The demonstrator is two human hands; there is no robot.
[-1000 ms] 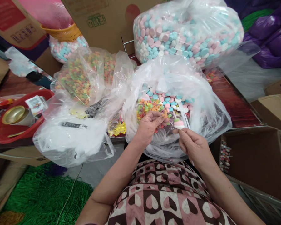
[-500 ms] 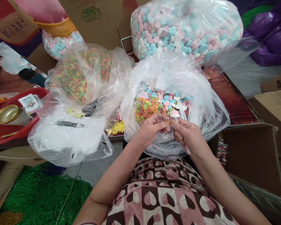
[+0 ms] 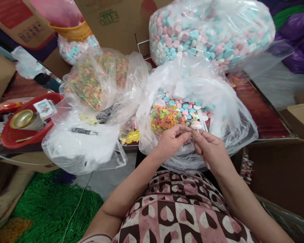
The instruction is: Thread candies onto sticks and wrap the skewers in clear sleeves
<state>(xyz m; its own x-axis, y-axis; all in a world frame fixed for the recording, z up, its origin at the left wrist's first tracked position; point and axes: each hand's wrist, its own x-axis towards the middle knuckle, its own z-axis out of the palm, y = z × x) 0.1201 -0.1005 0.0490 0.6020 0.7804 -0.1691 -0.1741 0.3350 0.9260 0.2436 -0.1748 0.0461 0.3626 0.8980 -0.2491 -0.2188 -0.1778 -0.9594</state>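
Observation:
My right hand (image 3: pixel 210 146) is closed around a thin white stick whose lower end pokes out below the palm. Pink and white marshmallow pieces (image 3: pixel 196 125) sit at its upper end. Fingertips of my left hand (image 3: pixel 172 140) pinch together right against the right fingertips; whatever they hold is too small to make out. Both hands are over the near side of an open clear plastic bag (image 3: pixel 230 101). Inside it lie colourful gummy rings (image 3: pixel 164 118), pastel marshmallows (image 3: pixel 184 107) and loose white sticks (image 3: pixel 202 119).
Behind stands a big bag of marshmallows (image 3: pixel 187 37). Left of the hands are a bag of gummy rings (image 3: pixel 91 81), a bag with white contents (image 3: pixel 78 152), yellow strips (image 3: pixel 130 136) and a red basket (image 3: pixel 44 143). An open cardboard box (image 3: pixel 281 175) is at the right.
The whole scene has shifted slightly to the right as my head turned. My hands stay together at the stick, with only slight finger movement.

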